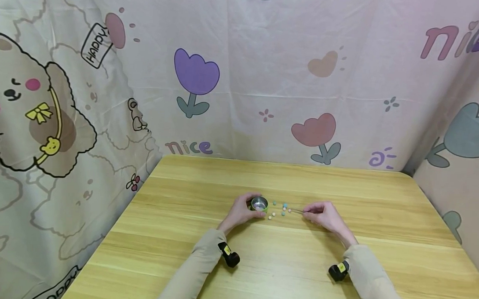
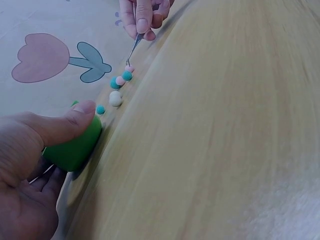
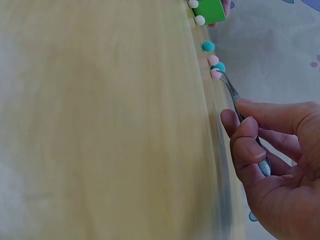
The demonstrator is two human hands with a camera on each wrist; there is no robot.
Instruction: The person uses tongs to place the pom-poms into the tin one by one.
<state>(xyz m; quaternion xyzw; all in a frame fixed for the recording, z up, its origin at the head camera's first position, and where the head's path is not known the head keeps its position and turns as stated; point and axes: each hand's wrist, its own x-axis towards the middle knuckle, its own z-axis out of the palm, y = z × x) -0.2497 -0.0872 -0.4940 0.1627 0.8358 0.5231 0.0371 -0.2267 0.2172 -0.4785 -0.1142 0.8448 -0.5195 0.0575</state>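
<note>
My left hand (image 1: pixel 240 212) holds a small round tin (image 2: pixel 82 147), thumb on one side and fingers on the other. It is green outside with a silvery inside, stands upright on the table, and opens upward. In my right hand (image 1: pixel 327 217) thin metal tweezers (image 3: pixel 234 90) are pinched, their bent tip at a pink ball (image 3: pixel 216 74). Beside it lie a second pink ball (image 3: pixel 213 60) and blue-green balls (image 3: pixel 208 46). White balls (image 2: pixel 115 99) lie nearer the tin. Whether the tweezers grip the pink ball, I cannot tell.
The wooden table (image 1: pixel 291 261) reaches back to a printed cloth (image 1: pixel 257 79) hanging behind it. Another printed cloth hangs on the left. A black camera (image 1: pixel 229 255) sits on the left wrist, and another (image 1: pixel 339 271) on the right.
</note>
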